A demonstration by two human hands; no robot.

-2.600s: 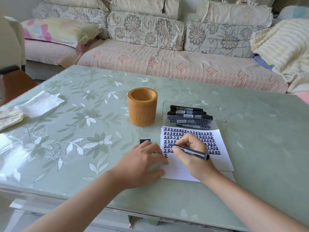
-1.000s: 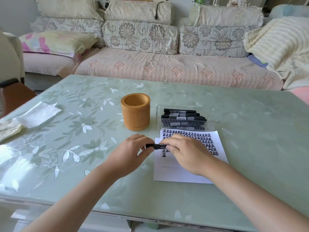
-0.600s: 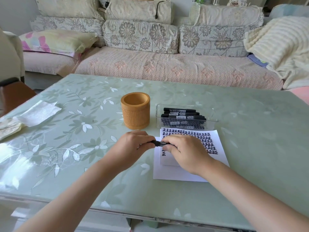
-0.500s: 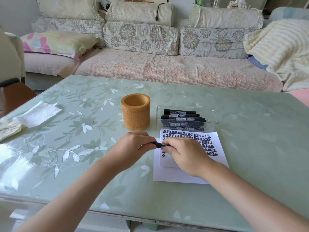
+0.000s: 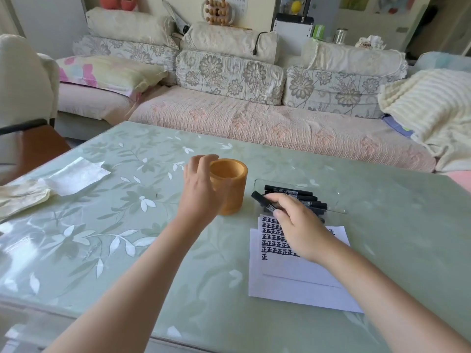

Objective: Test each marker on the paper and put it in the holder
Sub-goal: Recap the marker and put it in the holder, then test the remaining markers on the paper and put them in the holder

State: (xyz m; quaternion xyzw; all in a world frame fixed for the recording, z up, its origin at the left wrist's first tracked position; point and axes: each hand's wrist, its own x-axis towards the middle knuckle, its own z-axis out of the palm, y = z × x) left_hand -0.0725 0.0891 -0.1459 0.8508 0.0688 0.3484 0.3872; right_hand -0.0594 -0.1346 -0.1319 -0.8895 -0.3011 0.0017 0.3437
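Note:
An orange cylindrical holder [image 5: 230,186] stands on the green table, and it looks empty. My left hand [image 5: 201,186] curls round its left side, fingers at the rim. My right hand [image 5: 297,226] pinches a capped black marker [image 5: 262,201], tilted up to the left, just right of the holder. White paper [image 5: 298,281] covered in rows of black marks lies under my right hand. A clear tray [image 5: 331,197] behind it holds several black markers [image 5: 290,192].
A white tissue [image 5: 74,175] and a crumpled cloth [image 5: 20,196] lie at the table's left. A floral sofa [image 5: 254,118] runs along the far edge. A brown chair seat [image 5: 38,147] stands beyond the left corner.
The cap went onto the marker over the paper. My left hand then moved up to the holder's side, and my right hand lifted the capped marker toward the holder.

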